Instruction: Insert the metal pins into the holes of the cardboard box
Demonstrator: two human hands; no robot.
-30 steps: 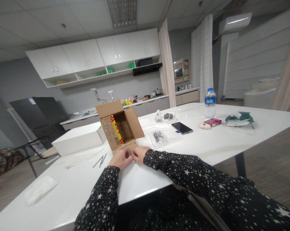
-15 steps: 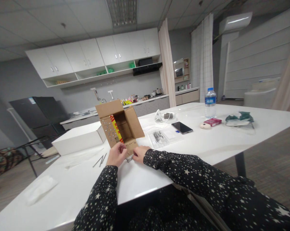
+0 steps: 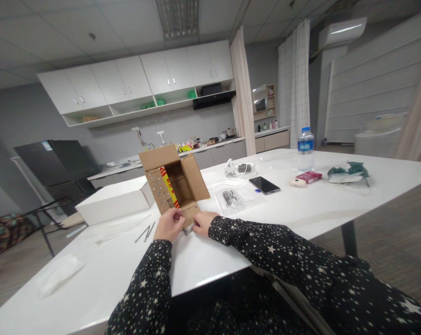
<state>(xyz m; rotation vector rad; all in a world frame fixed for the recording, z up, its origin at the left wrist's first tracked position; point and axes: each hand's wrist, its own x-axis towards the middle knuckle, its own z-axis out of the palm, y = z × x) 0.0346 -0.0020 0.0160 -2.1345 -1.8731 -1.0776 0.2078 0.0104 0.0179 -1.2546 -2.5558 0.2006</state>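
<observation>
An open cardboard box (image 3: 153, 186) with a yellow and red tape strip stands tilted on the white table, its inside facing me. Small metallic dots cover its left panel, and a row of small dots runs along its lower front flap (image 3: 190, 215). At the base of that flap, my left hand (image 3: 168, 225) is closed, fingers curled and thumb pressed in; whatever it pinches is too small to make out. My right hand (image 3: 205, 223) has its fingers bent beside several thin metal rods (image 3: 188, 229), their tips hidden. Long nail-like metal pieces (image 3: 145, 232) lie left of my left hand.
A white box (image 3: 112, 200) sits behind on the left, and crumpled white plastic (image 3: 58, 275) lies nearer. Rightward are a clear bag of small dark parts (image 3: 231, 199), a phone (image 3: 264, 185), a water bottle (image 3: 305, 153), a red pack (image 3: 309, 177) and a green-and-white bundle (image 3: 348, 173).
Both hands stay at the flap's base. Only slight finger movement of my left hand shows; the box and the things on the table keep their places.
</observation>
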